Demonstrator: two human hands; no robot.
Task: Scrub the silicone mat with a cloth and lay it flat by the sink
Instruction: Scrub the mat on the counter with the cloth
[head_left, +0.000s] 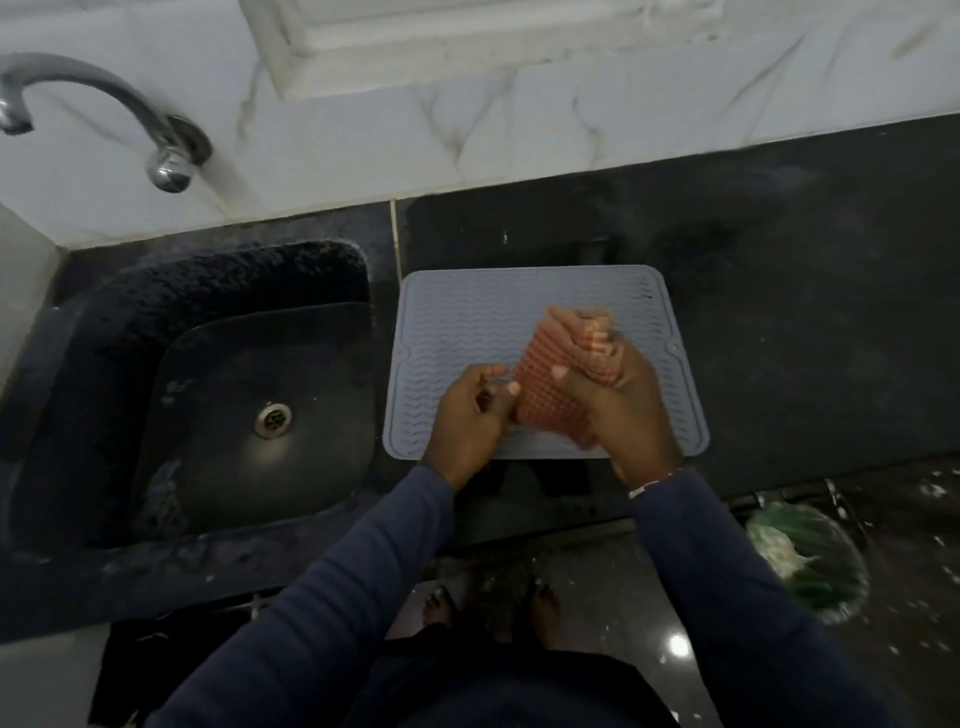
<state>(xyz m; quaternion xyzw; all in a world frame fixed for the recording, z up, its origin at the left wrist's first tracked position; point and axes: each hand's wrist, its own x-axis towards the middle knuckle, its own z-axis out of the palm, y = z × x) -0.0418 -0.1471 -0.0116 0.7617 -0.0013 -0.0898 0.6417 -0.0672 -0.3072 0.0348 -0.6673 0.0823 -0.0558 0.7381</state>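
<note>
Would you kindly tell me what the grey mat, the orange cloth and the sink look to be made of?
Mat: likely silicone, matte grey, moulded wavy ridges, rounded corners.
Cloth: woven fabric, orange waffle-like grid texture, bunched softly in both hands.
Sink: probably dark stone or composite, speckled rough rim, smoother basin, metal drain.

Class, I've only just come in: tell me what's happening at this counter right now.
A person stands at a dark counter, holding an orange waffle-textured cloth in both hands above a grey silicone mat. The right hand grips the bunched cloth, while the left hand pinches its edge. The mat lies flat on the counter just right of the sink. No water is running from the tap.
</note>
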